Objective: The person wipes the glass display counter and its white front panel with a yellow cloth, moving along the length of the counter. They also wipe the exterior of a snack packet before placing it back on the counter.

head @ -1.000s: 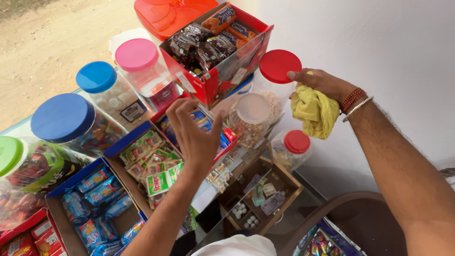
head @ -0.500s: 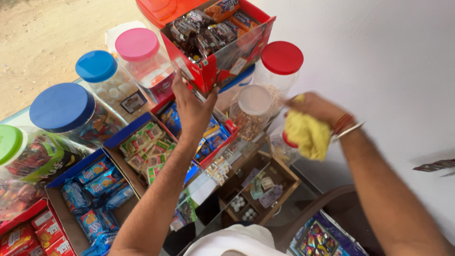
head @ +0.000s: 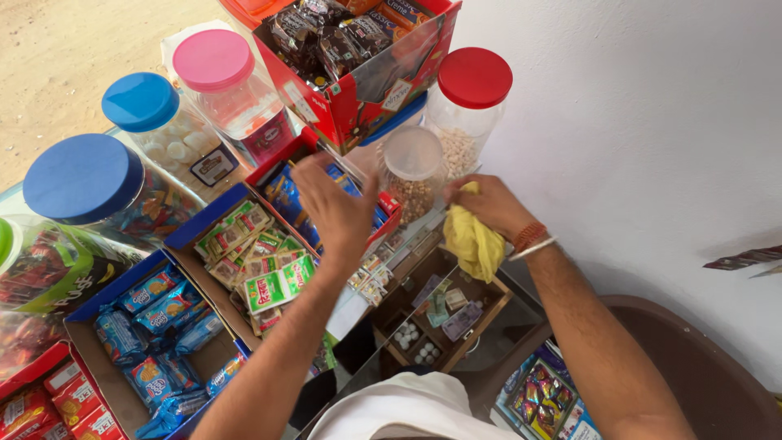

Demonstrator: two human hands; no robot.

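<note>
My right hand [head: 487, 204] grips a crumpled yellow cloth [head: 472, 240], pressed low beside a clear jar with a clear lid [head: 413, 155] that holds small brown pieces. My left hand [head: 334, 204] hovers with fingers spread over a red and blue box of blue packets [head: 281, 187], close to that same jar, and I cannot tell whether it touches it. Just behind stands a red-lidded jar [head: 474, 77] of pale pieces against the white wall.
Blue-lidded jars [head: 81, 179] [head: 140, 102] and a pink-lidded jar [head: 213, 61] stand at left. A red carton of dark wrapped sweets [head: 358, 90] sits at the top. Boxes of green-red packets [head: 257, 261] and blue biscuit packs [head: 155, 318] lie below, with a wooden tray [head: 440, 314] of notes.
My right hand has come down with the yellow cloth from the red-lidded jar to beside the clear-lidded jar. My left hand moved up over the box of blue packets.
</note>
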